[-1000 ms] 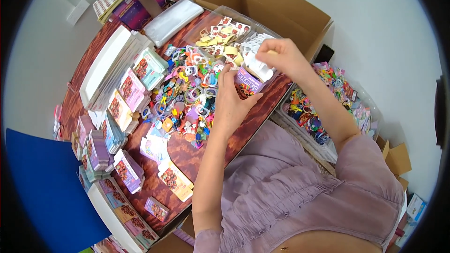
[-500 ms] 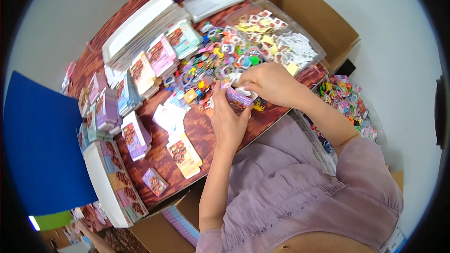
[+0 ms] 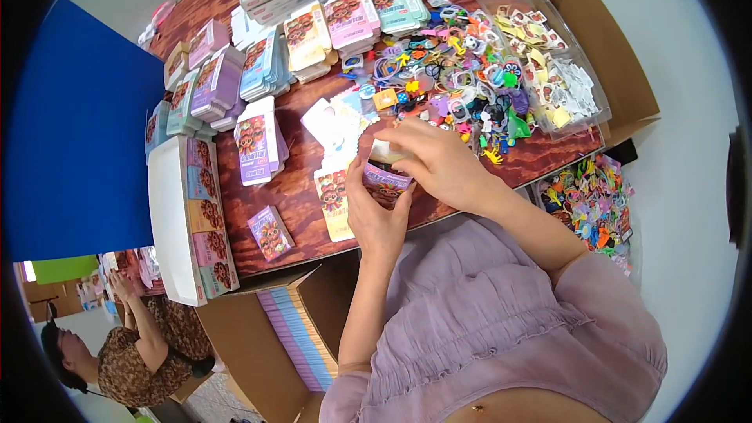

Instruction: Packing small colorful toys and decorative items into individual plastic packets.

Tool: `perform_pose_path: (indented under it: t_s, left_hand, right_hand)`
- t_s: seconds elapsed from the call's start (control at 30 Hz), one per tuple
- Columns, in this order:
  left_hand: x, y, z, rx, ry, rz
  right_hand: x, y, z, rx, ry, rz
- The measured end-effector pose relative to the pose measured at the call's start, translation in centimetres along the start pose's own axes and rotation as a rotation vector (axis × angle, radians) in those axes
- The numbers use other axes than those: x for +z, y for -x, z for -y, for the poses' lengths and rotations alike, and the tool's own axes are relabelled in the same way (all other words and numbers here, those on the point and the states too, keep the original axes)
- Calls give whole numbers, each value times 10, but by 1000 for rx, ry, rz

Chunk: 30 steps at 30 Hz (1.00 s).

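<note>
Upright in my left hand [image 3: 374, 223] is a small purple printed carton [image 3: 388, 180], its top open and its pale inside showing. The fingers wrap its left side, with the thumb on the front. My right hand [image 3: 446, 160] is bent over the open top, index finger and thumb curled about a pale piece there; whether that is a flap or something else I cannot tell. Just left of the carton lie flat yellow cartons [image 3: 333, 207] and white slips [image 3: 333, 121]. A closed small purple carton [image 3: 270, 233] rests near the table's front edge.
Colourful small toys [image 3: 462, 70] are heaped beyond my hands, beside a clear tray [image 3: 603, 113] of paper pieces. Carton stacks [image 3: 215, 90] and a white display box [image 3: 172, 219] stand left. An open cardboard box [image 3: 258, 345] sits below the edge. Another person [image 3: 145, 345] works at lower left.
The view has swung, so the table sits higher and the other person shows more. My right hand has shifted from the carton's right corner to over its open top.
</note>
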<state>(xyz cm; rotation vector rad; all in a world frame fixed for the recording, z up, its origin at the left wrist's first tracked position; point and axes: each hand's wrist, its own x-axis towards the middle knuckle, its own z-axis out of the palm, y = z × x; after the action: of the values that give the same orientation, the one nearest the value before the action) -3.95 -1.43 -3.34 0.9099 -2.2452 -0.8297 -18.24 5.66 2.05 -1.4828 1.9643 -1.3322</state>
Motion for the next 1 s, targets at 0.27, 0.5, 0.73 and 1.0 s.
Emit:
perform_pose_path:
  t_s: [0.27,0.5,0.73,1.0]
  left_hand:
    - [3,4,-3,-114,74,-6]
    - [6,4,-4,8,-22,-37]
    - [3,6,-8,-26,-7,-5]
    - [4,11,3,-20,-40,-37]
  right_hand:
    - [5,8,-1,-159,254,-284]
    - [6,6,-11,-7,113,-314]
    - [5,8,-1,34,6,-329]
    - [20,11,-9,-118,238,-96]
